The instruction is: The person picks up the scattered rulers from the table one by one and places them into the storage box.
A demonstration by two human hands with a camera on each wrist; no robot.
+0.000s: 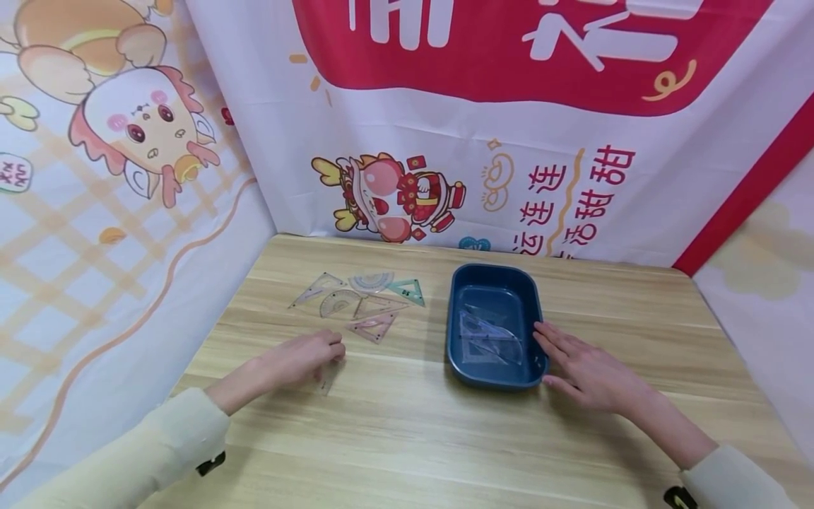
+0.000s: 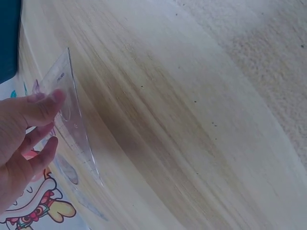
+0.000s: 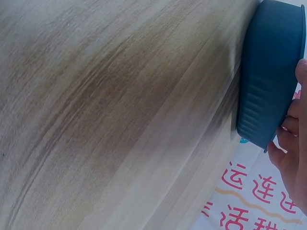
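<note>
My left hand (image 1: 311,357) pinches a clear set square (image 2: 76,120) between thumb and fingers; in the left wrist view it stands tilted on edge over the wooden table. My right hand (image 1: 588,371) rests its nearly straight fingers on the right rim of a dark blue plastic tub (image 3: 268,76). Inside the tub lie clear set squares (image 1: 490,339), overlapping so that their number cannot be told. Beyond my left hand lie a pink set square (image 1: 374,326), a greyish protractor (image 1: 339,304), a bluish protractor (image 1: 372,283) and a green set square (image 1: 413,291).
A purple-edged set square (image 1: 318,288) and a pale one (image 1: 380,306) lie among the group at the back left of the table (image 1: 394,438). Printed cloth (image 1: 394,120) hangs behind the table and along its left side.
</note>
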